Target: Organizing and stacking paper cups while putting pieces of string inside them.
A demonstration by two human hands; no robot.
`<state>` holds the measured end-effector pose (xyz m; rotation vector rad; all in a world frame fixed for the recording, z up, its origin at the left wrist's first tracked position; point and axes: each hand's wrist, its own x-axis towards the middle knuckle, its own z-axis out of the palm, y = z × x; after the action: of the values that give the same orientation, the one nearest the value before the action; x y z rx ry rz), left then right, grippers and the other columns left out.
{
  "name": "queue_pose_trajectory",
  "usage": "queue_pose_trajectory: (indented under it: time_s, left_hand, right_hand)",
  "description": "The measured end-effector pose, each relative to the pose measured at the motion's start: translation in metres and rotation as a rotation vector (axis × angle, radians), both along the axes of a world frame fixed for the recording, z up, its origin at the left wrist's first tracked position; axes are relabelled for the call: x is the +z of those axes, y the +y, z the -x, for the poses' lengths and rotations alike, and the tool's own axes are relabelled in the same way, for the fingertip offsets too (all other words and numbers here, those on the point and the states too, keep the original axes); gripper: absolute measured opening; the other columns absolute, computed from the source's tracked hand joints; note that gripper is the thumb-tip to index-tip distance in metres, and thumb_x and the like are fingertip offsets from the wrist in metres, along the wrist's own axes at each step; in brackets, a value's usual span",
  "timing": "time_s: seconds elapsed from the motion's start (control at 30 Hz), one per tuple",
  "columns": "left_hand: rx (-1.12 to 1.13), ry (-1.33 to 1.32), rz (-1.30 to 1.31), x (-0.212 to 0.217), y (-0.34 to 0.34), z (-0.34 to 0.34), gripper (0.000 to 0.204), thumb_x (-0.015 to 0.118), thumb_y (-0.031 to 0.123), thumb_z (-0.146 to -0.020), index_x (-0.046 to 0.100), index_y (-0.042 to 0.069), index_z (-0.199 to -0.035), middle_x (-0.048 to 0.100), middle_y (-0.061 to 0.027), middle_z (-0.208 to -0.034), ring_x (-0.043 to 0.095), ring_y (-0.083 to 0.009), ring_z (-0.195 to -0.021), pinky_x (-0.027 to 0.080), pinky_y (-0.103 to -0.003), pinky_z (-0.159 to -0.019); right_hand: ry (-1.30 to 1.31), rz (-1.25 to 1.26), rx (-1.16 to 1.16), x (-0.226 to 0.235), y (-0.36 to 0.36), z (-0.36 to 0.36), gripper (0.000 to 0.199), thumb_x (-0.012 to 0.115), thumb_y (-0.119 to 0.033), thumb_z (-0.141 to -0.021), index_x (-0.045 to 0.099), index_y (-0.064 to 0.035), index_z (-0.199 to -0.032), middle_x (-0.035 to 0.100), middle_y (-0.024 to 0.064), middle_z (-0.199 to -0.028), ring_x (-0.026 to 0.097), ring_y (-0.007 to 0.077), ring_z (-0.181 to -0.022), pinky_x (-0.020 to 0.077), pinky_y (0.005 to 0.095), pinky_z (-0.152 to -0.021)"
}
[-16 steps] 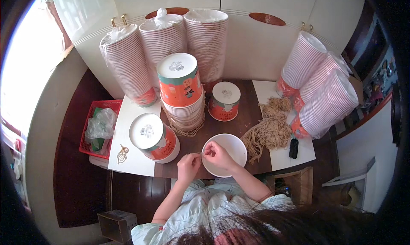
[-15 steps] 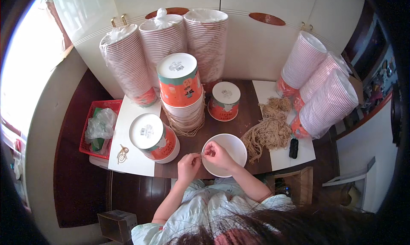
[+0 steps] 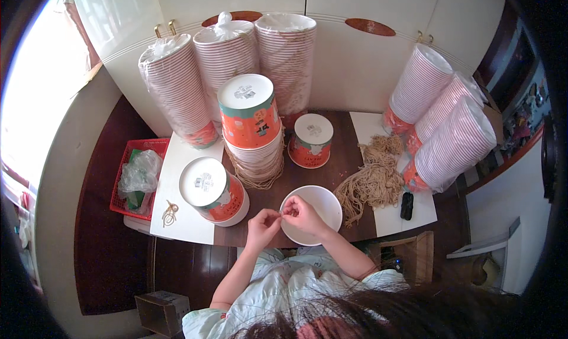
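Note:
An open paper bucket (image 3: 326, 207) with a white inside stands at the table's front edge. Over its left rim my left hand (image 3: 262, 228) and my right hand (image 3: 303, 213) meet, fingertips pinched close together. Whatever sits between the fingers is too small to make out. To the right of the bucket lies a heap of tan cords (image 3: 370, 182). An upside-down orange and green bucket (image 3: 214, 191) stands left of my hands. Behind it rises a stack of buckets (image 3: 251, 123) with cords looped around its lower part. One more upturned bucket (image 3: 312, 142) stands farther back.
Tall plastic-wrapped bucket stacks stand at the back left (image 3: 177, 90) and far right (image 3: 452, 141). A small bundle of cord (image 3: 170, 213) lies at the left. Beside the table is a red basket (image 3: 118, 200) with plastic bags. A black object (image 3: 407, 206) lies at the right.
My left hand has shifted slightly up and to the right, closer to the right hand's fingertips. The buckets and cords stay where they were.

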<state>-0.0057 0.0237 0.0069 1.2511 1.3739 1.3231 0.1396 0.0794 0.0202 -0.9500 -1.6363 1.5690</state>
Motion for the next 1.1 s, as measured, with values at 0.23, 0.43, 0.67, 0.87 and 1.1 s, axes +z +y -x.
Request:
queue_pose_trajectory:
  time_s: [0.23,0.43,0.67,0.87,1.1]
  left_hand:
    - [0.007,0.110,-0.002,0.006,0.001,-0.001,0.014,0.061,0.004,-0.074,0.060,0.001,-0.087,0.061,-0.0041,-0.072,0.055,-0.0064,-0.062,0.045,-0.020,-0.057]
    - [-0.041,0.205,-0.007,0.013,0.001,0.006,0.013,0.058,0.001,-0.078,0.058,-0.001,-0.091,0.060,-0.0045,-0.077,0.055,-0.0092,-0.068,0.046,-0.022,-0.062]
    - [-0.173,0.105,-0.035,0.018,0.001,0.012,0.031,0.053,0.000,-0.080,0.043,0.002,-0.110,0.056,-0.0038,-0.082,0.052,-0.0092,-0.074,0.043,-0.021,-0.067]
    - [-0.269,-0.503,0.128,0.011,0.004,0.016,0.032,0.053,-0.001,-0.079,0.042,0.002,-0.109,0.054,-0.0027,-0.081,0.050,-0.0093,-0.077,0.039,-0.021,-0.074]
    - [-0.338,-0.673,0.153,0.008,0.005,0.020,0.030,0.054,-0.001,-0.080,0.043,0.002,-0.107,0.055,-0.0032,-0.083,0.053,-0.0097,-0.079,0.040,-0.019,-0.070]
  right_hand:
    - [-0.025,-0.018,-0.001,-0.002,0.001,-0.001,0.021,0.059,0.003,-0.074,0.045,-0.0039,-0.088,0.054,0.0014,-0.080,0.053,0.0076,-0.074,0.0445,0.0207,-0.066]
    - [-0.127,-0.138,0.003,0.010,-0.002,-0.001,0.014,0.059,0.000,-0.074,0.052,-0.0029,-0.086,0.057,0.0018,-0.077,0.055,0.0083,-0.072,0.0457,0.0226,-0.065]
    - [-0.170,-0.224,0.044,0.010,-0.002,0.000,0.014,0.058,-0.002,-0.074,0.056,-0.0032,-0.087,0.058,0.0031,-0.077,0.056,0.0102,-0.070,0.0460,0.0243,-0.065]
    - [-0.214,-0.391,0.123,0.011,0.005,-0.006,0.018,0.058,-0.002,-0.070,0.057,-0.0052,-0.088,0.057,0.0049,-0.080,0.057,0.0150,-0.072,0.0460,0.0281,-0.066]
    - [-0.298,-0.526,0.142,0.014,0.006,-0.006,0.013,0.061,-0.006,-0.069,0.057,-0.0067,-0.081,0.055,0.0053,-0.083,0.055,0.0202,-0.080,0.0447,0.0315,-0.071]
